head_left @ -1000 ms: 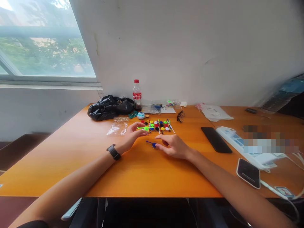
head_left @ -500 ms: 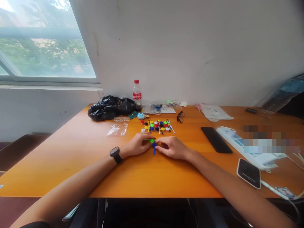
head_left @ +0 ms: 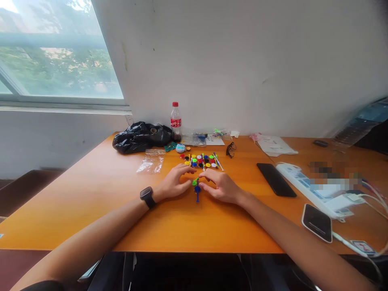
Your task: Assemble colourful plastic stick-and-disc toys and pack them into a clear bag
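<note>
Between my hands lies a small green plastic disc (head_left: 194,183) with a short green stick angled across it. Just nearer to me is a blue plastic disc (head_left: 197,189) with a thin blue stick (head_left: 198,197) running over it towards the table's front. My left hand (head_left: 173,182), with a dark watch (head_left: 146,195) on the wrist, is beside the green disc, thumb and fingers apart. My right hand (head_left: 223,186) is open on the other side, its thumb tip close to the blue disc; whether it touches is too small to tell.
Beyond my hands are rows of coloured discs and sticks (head_left: 203,160). Behind them stand a cola bottle (head_left: 176,122), a black plastic bag (head_left: 139,137) and a clear bag (head_left: 150,161). To the right lie glasses (head_left: 230,150), a black phone (head_left: 276,179), a power strip (head_left: 298,178) and a white-edged device (head_left: 317,222).
Both hands have opened and let go of the pieces. The green stick, level between my fingers before, now lies slanted on its disc. The blue piece sits slightly nearer to me.
</note>
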### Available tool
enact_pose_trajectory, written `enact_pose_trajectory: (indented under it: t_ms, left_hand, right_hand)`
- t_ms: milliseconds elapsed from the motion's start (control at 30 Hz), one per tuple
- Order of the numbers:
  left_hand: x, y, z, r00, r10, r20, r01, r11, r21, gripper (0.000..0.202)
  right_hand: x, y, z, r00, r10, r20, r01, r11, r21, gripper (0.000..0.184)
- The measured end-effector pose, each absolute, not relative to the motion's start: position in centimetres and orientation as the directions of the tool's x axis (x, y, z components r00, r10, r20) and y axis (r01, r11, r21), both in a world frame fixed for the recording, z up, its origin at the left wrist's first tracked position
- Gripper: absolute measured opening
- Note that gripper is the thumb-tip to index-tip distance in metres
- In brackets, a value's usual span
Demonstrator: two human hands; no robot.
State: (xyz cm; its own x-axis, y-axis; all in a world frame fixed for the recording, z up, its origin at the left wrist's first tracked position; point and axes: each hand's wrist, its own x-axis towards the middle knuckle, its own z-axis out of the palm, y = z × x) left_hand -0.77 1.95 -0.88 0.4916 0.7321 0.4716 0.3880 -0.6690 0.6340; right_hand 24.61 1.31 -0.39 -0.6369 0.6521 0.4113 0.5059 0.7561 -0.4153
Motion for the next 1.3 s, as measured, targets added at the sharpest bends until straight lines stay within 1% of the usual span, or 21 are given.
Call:
enact_pose_trajectory:
  t_ms: [67, 133, 267, 433, 533, 633, 800, 900, 1000, 1067, 1167, 1233, 1300]
  left_hand:
    - [-0.9, 2.3, -1.0, 0.395, 0.746, 0.536, 0.448, -0.666, 0.597, 0.026]
    - [-1.2, 2.9, -1.3, 0.319, 0.754, 0.575, 0.485, -0.651, 0.584, 0.025]
    - [-1.7, 4.0, -2.2, 0.263, 0.771, 0.580, 0.525, -0.619, 0.584, 0.025]
    - [-2.5, 5.4, -3.6, 0.321, 0.781, 0.536, 0.569, -0.611, 0.550, 0.032]
    - [-2.9, 5.9, -4.1, 0.342, 0.799, 0.495, 0.613, -0.589, 0.527, 0.027]
    - [-3.1, 6.0, -4.2, 0.318, 0.820, 0.475, 0.651, -0.553, 0.520, 0.019]
    - [-2.9, 5.8, -4.2, 0.282, 0.838, 0.468, 0.694, -0.515, 0.504, 0.015]
    - [-2.7, 5.6, -4.2, 0.308, 0.812, 0.496, 0.709, -0.543, 0.450, 0.022]
    - [-2.6, 5.4, -4.0, 0.404, 0.763, 0.505, 0.705, -0.612, 0.360, 0.042]
    - [-2.5, 5.2, -3.9, 0.466, 0.748, 0.474, 0.712, -0.634, 0.302, 0.050]
    - [-2.4, 5.0, -3.8, 0.490, 0.752, 0.441, 0.729, -0.631, 0.266, 0.046]
    - [-2.4, 5.0, -3.8, 0.467, 0.758, 0.456, 0.740, -0.617, 0.268, 0.040]
    - [-2.4, 5.0, -3.9, 0.437, 0.762, 0.478, 0.752, -0.601, 0.271, 0.039]
  right_hand:
    - [24.6, 1.3, -0.3, -0.633, 0.641, 0.433, 0.508, 0.767, -0.392, 0.025]
    - [24.6, 1.4, -0.3, -0.627, 0.641, 0.443, 0.517, 0.768, -0.379, 0.027]
    - [24.6, 1.4, -0.1, -0.638, 0.616, 0.462, 0.492, 0.787, -0.372, 0.031]
    - [24.5, 1.4, 0.1, -0.645, 0.602, 0.470, 0.483, 0.798, -0.360, 0.031]
    - [24.5, 1.5, -0.1, -0.652, 0.596, 0.468, 0.482, 0.803, -0.351, 0.029]
    - [24.6, 1.6, -0.3, -0.666, 0.592, 0.455, 0.481, 0.806, -0.345, 0.029]
    - [24.6, 1.7, -0.4, -0.670, 0.592, 0.448, 0.480, 0.806, -0.347, 0.029]
    - [24.6, 1.7, -0.4, -0.673, 0.590, 0.445, 0.476, 0.807, -0.349, 0.028]
    - [24.6, 1.7, -0.3, -0.679, 0.588, 0.440, 0.473, 0.808, -0.351, 0.028]
    - [24.6, 1.7, -0.3, -0.682, 0.588, 0.435, 0.471, 0.808, -0.353, 0.028]
    - [24.6, 1.7, -0.3, -0.684, 0.591, 0.428, 0.471, 0.806, -0.360, 0.028]
    - [24.5, 1.7, -0.3, -0.685, 0.593, 0.422, 0.471, 0.803, -0.364, 0.028]
    - [24.5, 1.7, -0.2, -0.688, 0.593, 0.418, 0.469, 0.804, -0.366, 0.028]
